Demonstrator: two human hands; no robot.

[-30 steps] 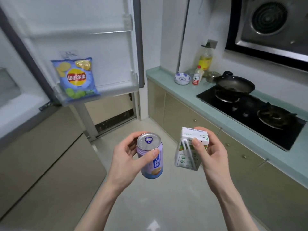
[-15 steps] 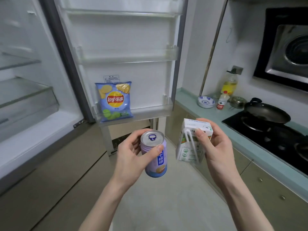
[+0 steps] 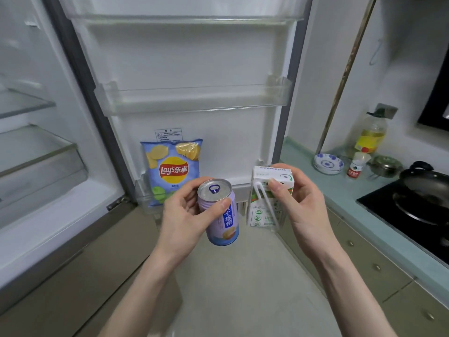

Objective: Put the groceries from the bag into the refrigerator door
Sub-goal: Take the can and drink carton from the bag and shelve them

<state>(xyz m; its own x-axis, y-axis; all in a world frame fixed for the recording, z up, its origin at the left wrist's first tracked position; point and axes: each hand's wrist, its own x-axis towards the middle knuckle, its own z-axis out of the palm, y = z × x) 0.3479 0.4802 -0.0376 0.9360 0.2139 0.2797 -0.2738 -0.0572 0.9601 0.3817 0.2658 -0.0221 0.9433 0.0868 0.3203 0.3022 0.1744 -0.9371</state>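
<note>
Refrigerator door (image 3: pixel 194 57) stands open beyond the fingers, its lowest shelf (image 3: pixel 145 198) already holding a crisp bag (image 3: pixel 173 171), while the purple can (image 3: pixel 222 215) gripped in the left hand (image 3: pixel 184 220) and the carton (image 3: pixel 269 195) pinched by the right hand (image 3: pixel 303 205) remain unshelved.

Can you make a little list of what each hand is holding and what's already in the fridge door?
left hand: holds a purple drink can, upright
right hand: holds a small white and green carton by its top
bottom door shelf: a blue bag of chips stands in it
middle door shelf: nothing visible in it
fridge door: open
</note>
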